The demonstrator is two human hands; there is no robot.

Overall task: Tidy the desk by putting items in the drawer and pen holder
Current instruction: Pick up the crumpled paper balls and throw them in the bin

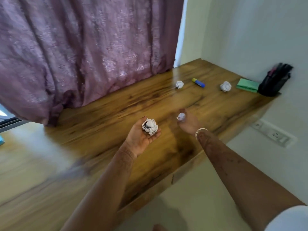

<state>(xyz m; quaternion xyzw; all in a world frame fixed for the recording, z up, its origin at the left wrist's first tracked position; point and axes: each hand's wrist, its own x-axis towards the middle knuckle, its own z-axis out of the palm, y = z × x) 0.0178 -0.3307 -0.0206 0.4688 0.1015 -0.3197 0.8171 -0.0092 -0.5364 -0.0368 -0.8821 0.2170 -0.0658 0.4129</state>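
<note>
A: What is the left hand [141,139] doing?

B: It is palm up over the near edge of the wooden surface [116,105]. Its fingers curl round a big paper ball [150,127].

A: Is there writing on the ball?

B: There are dark marks on it, but they are too crumpled to read.

A: And the right hand [188,124]?

B: It is just beside the left one. Its fingers pinch a small paper ball [181,116]. That hand is blurry. It has a white bracelet [200,130] on the wrist.

A: What lies on the surface?

B: A third paper ball [179,84] lies near the far edge, by the purple curtain [83,47]. A blue glue stick [198,82] with a yellow cap lies just beside it. Its label is too small to read. A fourth paper ball [225,86] sits nearer the right end.

A: And at the right end?

B: A green pad [247,85] lies flat, touching a black pen holder [275,80]. The holder stands in the corner against the wall.
</note>
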